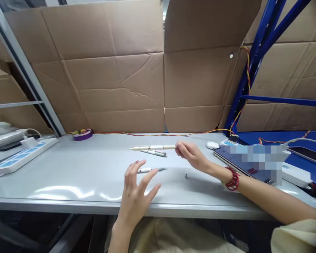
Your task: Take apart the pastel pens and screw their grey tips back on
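My right hand (189, 154) grips one end of a cream-coloured pen (152, 148), held level above the table with its other end pointing left. Just beneath it, a pair of slim pens (156, 153) lie on the surface, partly overlapped. Nearer to me, a white pen (145, 170) with a grey, thin end rests on the table, partly hidden behind my left hand (137, 188). That hand has its fingers spread and holds nothing. A small grey metal piece (185, 176) sits to the right, below my right hand.
A purple tape roll (82, 134) stands at the back left. Power strips (23, 156) lie at the left. A tablet-like device (239, 163) and a white mouse-like object (212, 145) are right. Cardboard panels (107, 88) and a blue frame (252, 63) bound the table.
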A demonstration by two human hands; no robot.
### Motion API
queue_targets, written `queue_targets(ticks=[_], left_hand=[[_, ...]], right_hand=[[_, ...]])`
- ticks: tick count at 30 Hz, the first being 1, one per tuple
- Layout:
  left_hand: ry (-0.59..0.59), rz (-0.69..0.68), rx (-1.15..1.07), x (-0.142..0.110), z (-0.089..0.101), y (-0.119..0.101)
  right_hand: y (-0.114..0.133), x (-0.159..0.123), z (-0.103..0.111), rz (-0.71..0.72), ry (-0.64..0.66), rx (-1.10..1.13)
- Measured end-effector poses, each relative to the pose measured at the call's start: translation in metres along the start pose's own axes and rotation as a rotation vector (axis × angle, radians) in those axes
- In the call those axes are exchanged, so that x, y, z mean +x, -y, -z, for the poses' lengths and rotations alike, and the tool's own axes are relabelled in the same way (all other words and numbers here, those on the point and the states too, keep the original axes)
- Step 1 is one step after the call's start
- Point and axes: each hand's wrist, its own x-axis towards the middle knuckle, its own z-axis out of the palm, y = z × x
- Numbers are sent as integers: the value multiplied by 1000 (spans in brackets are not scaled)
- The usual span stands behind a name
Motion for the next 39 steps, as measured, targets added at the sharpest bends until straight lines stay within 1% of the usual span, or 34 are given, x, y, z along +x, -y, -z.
queue_targets(ticks=[2, 4, 6, 7, 9, 11, 12, 14, 16, 19, 21, 23, 25, 29, 32, 35, 39], left_hand=[[-118, -27, 58, -2, -5, -2], [-216, -24, 94, -2, -8, -5], [-266, -4, 111, -1, -6, -9], [-265, 12, 102, -1, -2, -12], [-211, 95, 52, 0, 11, -20], [-79, 266, 5, 1, 27, -28], [-10, 321, 15, 2, 34, -31], [62, 376, 64, 6, 40, -35], [80, 346, 88, 12, 33, -36], [110, 269, 18, 24, 7, -34], [167, 279, -101, 30, -8, -34], [212, 314, -195, 32, -17, -33], [224, 333, -223, 32, -19, -31], [249, 348, -250, 27, -16, -23], [286, 346, -300, 26, -16, -17], [311, 341, -341, 26, -16, -15], [363, 357, -318, 26, -15, -18]], right_hand=[[12, -6, -3, 51, 76, 6], [18, -10, -7, 60, 144, 3], [19, -13, -11, 59, 185, 4], [18, -13, -12, 51, 190, 5], [16, -12, -12, 19, 172, 8], [15, -10, -10, -24, 149, 16], [15, -10, -10, -40, 140, 20], [16, -9, -9, -66, 145, 17], [18, -9, -9, -86, 177, 7], [20, -11, -11, -86, 248, -5], [19, -13, -12, -66, 259, -31], [18, -14, -12, -34, 252, -71], [15, -14, -12, 5, 260, -118], [7, -14, -15, 116, 263, -248], [4, -14, -16, 202, 284, -275], [7, -15, -14, 207, 277, -318], [13, -13, -13, 130, 306, -410]])
